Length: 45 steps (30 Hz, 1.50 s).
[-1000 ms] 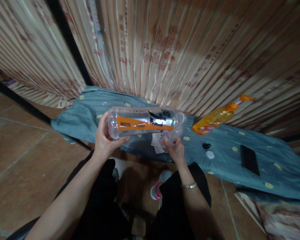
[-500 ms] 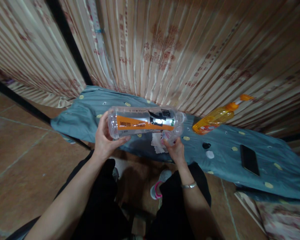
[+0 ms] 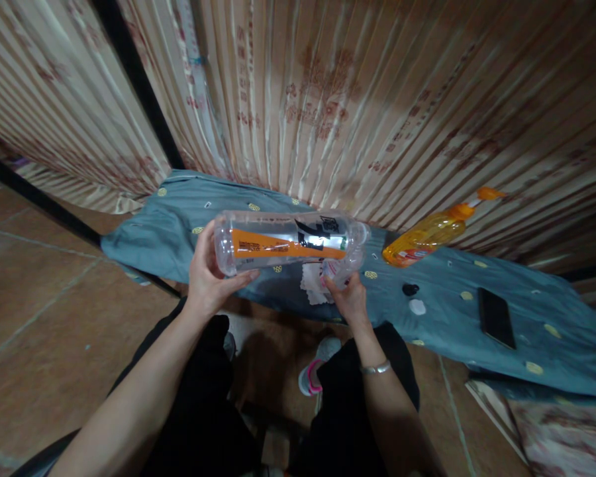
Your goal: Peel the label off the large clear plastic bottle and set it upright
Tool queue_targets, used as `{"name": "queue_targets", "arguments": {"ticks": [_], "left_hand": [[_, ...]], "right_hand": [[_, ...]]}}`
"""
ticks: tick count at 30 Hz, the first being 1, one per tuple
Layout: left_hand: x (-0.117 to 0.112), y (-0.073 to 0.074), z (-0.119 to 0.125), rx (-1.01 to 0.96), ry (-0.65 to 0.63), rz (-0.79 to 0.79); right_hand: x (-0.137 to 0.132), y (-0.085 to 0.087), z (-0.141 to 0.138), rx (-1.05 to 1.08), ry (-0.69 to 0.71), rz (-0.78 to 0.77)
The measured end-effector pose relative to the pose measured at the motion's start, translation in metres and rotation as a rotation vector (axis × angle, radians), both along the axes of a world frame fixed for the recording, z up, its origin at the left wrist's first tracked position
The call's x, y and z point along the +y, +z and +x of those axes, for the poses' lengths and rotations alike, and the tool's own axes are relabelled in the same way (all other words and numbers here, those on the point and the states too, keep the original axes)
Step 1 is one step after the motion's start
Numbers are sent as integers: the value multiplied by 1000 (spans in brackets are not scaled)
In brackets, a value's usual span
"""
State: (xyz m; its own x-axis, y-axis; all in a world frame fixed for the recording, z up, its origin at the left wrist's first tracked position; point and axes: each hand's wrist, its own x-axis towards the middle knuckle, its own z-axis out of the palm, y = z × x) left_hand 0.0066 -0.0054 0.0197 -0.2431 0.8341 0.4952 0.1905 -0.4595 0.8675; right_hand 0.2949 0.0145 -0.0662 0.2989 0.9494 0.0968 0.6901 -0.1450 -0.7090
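Over the blue-green cloth point(image 3: 447, 321), in the head view: a big clear bottle point(image 3: 283, 242) lies on its side in the air, its bottom end at the left and its neck at the right.
Left hand point(image 3: 211, 278): it holds the big bottle at the bottom end, the thumb along the near side and the other fingers curled around behind.
Right hand point(image 3: 350, 298): it pinches a small clear bottle point(image 3: 344, 268) by the big one's neck; some fingers are hidden. I can't tell if the two bottles touch.
Big bottle's feel: it looks like thin plastic, so it should be light if it is empty, but I can't tell if water is inside. A hard squeeze would likely dent it. It should not break easily.
Big bottle's skin: smooth, so probably slippery if wet.
Best place to hold: I think the firm bottom end, where the left hand is. The soft middle would likely bend.
Small bottle's feel: probably very light and easy to tip, so pinch its sides gently.
White paper point(image 3: 312, 286): below the bottles.
Yellow pump bottle point(image 3: 422, 240): to the right, apart from both hands.
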Motion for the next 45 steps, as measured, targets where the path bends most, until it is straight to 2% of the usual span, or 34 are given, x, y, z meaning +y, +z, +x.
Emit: {"name": "queue_targets", "arguments": {"ticks": [18,45], "left_hand": [[1,0,-2,-28,-62,19],[1,1,-1,-41,-47,22]], "right_hand": [[0,-1,0,-9,-15,11],[0,-2,1,-16,-5,23]]}}
